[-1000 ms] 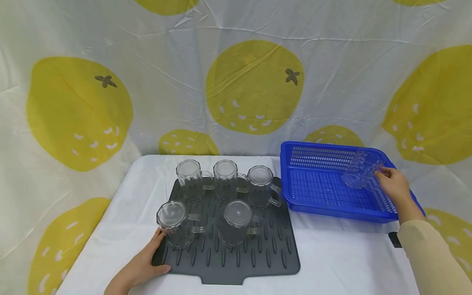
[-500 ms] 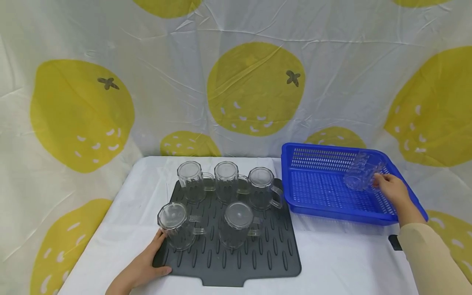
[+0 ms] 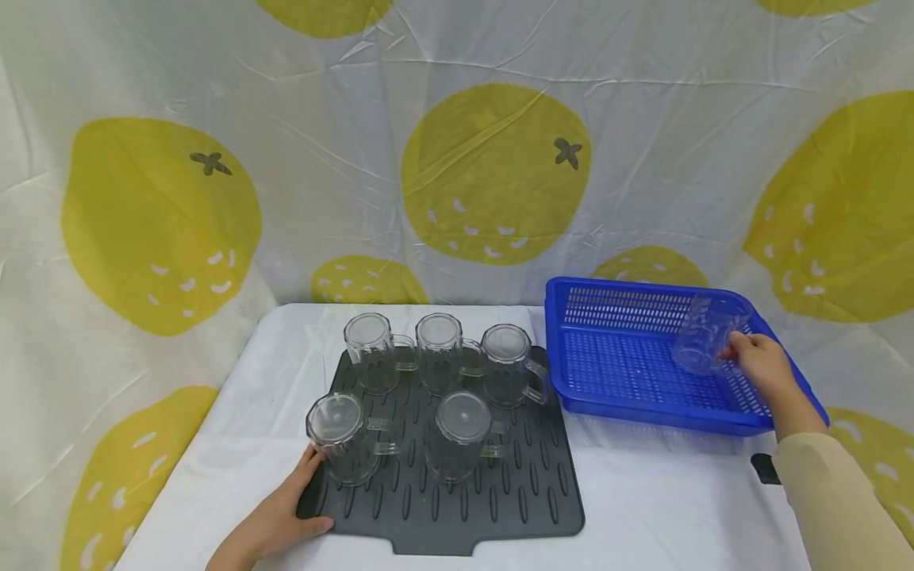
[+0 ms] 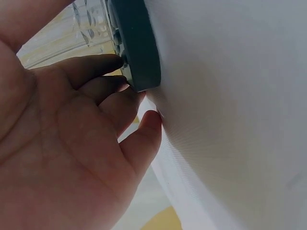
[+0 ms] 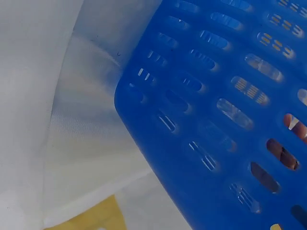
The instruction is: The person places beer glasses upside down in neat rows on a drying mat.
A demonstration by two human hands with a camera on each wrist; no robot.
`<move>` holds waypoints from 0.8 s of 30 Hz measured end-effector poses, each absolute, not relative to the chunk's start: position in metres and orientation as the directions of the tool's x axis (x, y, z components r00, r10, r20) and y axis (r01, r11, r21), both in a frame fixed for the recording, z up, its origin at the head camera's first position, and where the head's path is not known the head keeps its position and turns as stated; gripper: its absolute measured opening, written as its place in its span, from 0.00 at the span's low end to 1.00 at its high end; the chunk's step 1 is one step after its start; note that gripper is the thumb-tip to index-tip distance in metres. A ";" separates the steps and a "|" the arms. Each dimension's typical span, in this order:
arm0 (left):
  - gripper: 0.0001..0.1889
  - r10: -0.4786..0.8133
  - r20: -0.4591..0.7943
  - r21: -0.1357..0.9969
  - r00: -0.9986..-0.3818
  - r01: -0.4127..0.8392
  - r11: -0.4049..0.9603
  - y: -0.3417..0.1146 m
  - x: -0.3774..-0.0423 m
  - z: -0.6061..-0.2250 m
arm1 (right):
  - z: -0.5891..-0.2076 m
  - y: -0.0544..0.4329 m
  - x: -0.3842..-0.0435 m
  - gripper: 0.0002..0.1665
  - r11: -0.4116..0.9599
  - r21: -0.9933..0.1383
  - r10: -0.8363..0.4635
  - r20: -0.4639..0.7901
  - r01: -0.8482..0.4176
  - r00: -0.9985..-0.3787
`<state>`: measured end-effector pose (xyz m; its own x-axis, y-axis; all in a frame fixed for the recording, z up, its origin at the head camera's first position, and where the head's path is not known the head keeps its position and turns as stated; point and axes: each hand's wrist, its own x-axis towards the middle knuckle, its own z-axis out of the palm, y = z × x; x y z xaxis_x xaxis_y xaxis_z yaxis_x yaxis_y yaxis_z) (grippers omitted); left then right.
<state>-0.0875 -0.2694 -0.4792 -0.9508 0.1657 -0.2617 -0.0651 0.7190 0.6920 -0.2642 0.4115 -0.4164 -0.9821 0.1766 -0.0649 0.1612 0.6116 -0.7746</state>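
In the head view my right hand (image 3: 764,369) grips a clear glass mug (image 3: 696,341) at its handle side. The mug leans inside the right part of a blue plastic basket (image 3: 635,414). Through the slots of the basket's wall, fingers (image 5: 283,154) show in the right wrist view. My left hand (image 3: 280,511) rests at the near left corner of a dark grey drying mat (image 3: 432,519), its fingers loosely bent. Fingertips touch the mat's edge (image 4: 139,48) in the left wrist view, right beside an upside-down glass mug (image 3: 346,444).
Three more upside-down mugs (image 3: 439,353) line the mat's back edge, and another mug (image 3: 457,444) stands near its middle. White cloth covers the table (image 3: 664,500). A lemon-print curtain (image 3: 343,159) hangs close behind. A small black object (image 3: 766,469) lies by my right sleeve.
In the basket, the mug has shifted slightly right and stands a little more upright in my right hand. My left hand stays at the mat's corner.
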 end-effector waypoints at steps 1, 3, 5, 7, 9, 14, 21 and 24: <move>0.58 0.166 -0.261 0.694 -0.951 -0.065 0.717 -0.269 -0.088 -0.479 | -0.415 0.411 -0.264 0.32 0.604 -0.780 0.178 -0.064 0.161 -0.982; 0.57 0.170 -0.258 0.698 -0.951 -0.062 0.713 -0.269 -0.087 -0.479 | -0.414 0.410 -0.264 0.31 0.593 -0.789 0.179 -0.065 0.160 -0.982; 0.57 0.174 -0.255 0.700 -0.951 -0.058 0.711 -0.269 -0.087 -0.478 | -0.411 0.409 -0.263 0.31 0.590 -0.793 0.179 -0.059 0.155 -0.982; 0.57 0.174 -0.255 0.701 -0.951 -0.058 0.711 -0.268 -0.086 -0.477 | -0.410 0.408 -0.262 0.30 0.593 -0.792 0.185 -0.044 0.148 -0.982; 0.56 0.176 -0.253 0.701 -0.951 -0.055 0.711 -0.268 -0.086 -0.476 | -0.407 0.408 -0.261 0.29 0.580 -0.803 0.197 -0.025 0.137 -0.980; 0.56 0.182 -0.248 0.703 -0.952 -0.047 0.709 -0.267 -0.087 -0.477 | -0.399 0.404 -0.259 0.23 0.478 -0.872 0.226 0.011 0.101 -0.974; 0.56 0.176 -0.259 0.703 -0.950 -0.061 0.708 -0.268 -0.087 -0.477 | -0.385 0.398 -0.254 0.22 0.276 -0.961 0.186 0.018 0.035 -0.982; 0.57 0.176 -0.265 0.703 -0.948 -0.065 0.708 -0.269 -0.087 -0.477 | -0.380 0.394 -0.250 0.21 0.165 -0.986 0.146 0.046 -0.021 -0.988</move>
<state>-0.0875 -0.2687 -0.4772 -0.9482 0.1756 -0.2647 -0.0653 0.7078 0.7034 -0.2497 0.3941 -0.3800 -0.9882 0.1461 0.0458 -0.0213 0.1647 -0.9861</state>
